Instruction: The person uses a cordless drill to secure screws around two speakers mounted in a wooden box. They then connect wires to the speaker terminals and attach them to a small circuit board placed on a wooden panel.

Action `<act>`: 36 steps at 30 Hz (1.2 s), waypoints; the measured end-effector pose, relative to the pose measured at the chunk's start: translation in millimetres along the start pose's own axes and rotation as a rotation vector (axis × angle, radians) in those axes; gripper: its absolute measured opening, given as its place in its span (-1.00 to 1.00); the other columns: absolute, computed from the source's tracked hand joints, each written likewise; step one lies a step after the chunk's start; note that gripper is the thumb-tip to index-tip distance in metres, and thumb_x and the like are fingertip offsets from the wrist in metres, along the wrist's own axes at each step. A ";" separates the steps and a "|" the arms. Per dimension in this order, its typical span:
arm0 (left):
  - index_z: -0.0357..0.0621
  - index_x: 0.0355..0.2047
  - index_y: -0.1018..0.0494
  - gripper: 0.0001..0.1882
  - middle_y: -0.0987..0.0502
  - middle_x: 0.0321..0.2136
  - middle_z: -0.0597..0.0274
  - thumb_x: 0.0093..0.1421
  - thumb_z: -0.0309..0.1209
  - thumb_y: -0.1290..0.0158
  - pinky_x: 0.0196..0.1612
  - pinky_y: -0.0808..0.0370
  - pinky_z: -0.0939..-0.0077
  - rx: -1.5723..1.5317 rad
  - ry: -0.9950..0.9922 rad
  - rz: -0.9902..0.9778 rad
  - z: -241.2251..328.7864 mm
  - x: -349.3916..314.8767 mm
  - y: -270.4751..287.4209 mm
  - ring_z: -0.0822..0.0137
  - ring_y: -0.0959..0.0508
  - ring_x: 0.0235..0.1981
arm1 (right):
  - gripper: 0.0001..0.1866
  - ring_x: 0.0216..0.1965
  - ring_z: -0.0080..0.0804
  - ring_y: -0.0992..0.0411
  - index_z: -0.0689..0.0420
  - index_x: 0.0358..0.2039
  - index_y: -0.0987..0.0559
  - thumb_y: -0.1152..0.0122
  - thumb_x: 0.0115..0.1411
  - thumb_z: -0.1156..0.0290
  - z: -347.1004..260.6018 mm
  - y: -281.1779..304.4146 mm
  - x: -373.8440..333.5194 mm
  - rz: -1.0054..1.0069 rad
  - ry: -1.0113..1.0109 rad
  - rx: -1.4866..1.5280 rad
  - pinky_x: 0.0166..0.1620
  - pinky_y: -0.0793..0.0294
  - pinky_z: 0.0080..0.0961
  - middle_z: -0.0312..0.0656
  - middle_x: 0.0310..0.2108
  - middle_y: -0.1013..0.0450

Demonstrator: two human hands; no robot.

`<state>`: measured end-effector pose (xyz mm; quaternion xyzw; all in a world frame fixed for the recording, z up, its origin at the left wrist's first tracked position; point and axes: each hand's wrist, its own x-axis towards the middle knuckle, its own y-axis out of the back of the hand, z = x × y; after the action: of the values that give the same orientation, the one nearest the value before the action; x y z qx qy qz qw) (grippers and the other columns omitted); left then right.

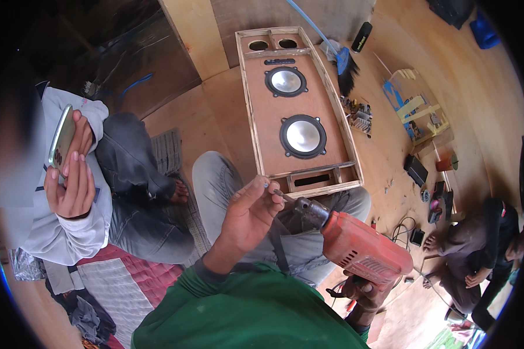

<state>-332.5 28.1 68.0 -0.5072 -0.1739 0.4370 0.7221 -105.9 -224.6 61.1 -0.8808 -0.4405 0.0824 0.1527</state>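
Observation:
My right hand [365, 292] grips the handle of a red power drill [364, 247], its grey metal chuck [311, 212] pointing up and to the left. A slim bit [286, 198] sticks out of the chuck toward my left hand [251, 216]. At the bit's tip, my left thumb and fingers pinch a small grey-blue piece [266, 185], too small to make out clearly. Just beyond both hands, a wooden speaker box [262, 116] lies between my legs, its near end by my knees. Two round speakers [301, 137] with pale cones are fitted in its front panel.
To my left sits a person in a light top holding a phone [63, 139]. Another person [477, 262] sits at the right. A blue brush [344, 64], a circuit board [360, 116], a taped clear case [416, 107], a black box [415, 170] and cables [406, 228] lie right of the speaker box.

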 end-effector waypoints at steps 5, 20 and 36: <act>-0.19 0.00 -0.57 -0.75 -0.63 -0.08 0.27 0.63 -0.25 -0.07 0.05 -0.69 0.42 0.007 -0.060 0.010 -3.3 -0.4 0.7 0.41 -0.66 -0.11 | -0.01 -0.62 -0.31 -0.61 0.60 0.34 -0.27 -0.67 0.20 0.21 -4.1 -10.9 15.6 -0.112 -0.058 0.018 -0.63 -0.53 -0.51 0.20 -0.35 -0.65; -0.23 0.01 -0.59 -0.74 -0.64 -0.07 0.22 0.61 -0.26 -0.10 0.05 -0.76 0.48 0.020 -0.081 0.015 -3.0 4.9 12.0 0.41 -0.68 -0.08 | 0.15 -0.31 -0.29 -0.72 0.52 0.39 -0.33 -0.77 0.02 0.05 -6.2 -12.1 21.6 -0.079 -0.174 -0.098 -0.25 -0.73 -0.44 0.09 -0.14 -0.69; -0.20 -0.02 -0.60 -0.72 -0.65 -0.13 0.24 0.62 -0.22 -0.09 -0.03 -0.71 0.54 0.115 -0.029 -0.033 8.9 16.5 5.1 0.46 -0.66 -0.12 | -0.20 -0.16 -0.19 -0.71 0.33 0.06 -0.63 -0.82 -0.17 0.28 -34.3 -10.1 27.4 -0.281 0.322 -0.962 -0.07 -0.66 -0.31 -0.04 -0.12 -0.70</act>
<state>-331.8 47.0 64.1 -0.4555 -0.1673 0.4418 0.7545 -87.5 -203.7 96.5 -0.7854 -0.5133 -0.2867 -0.1934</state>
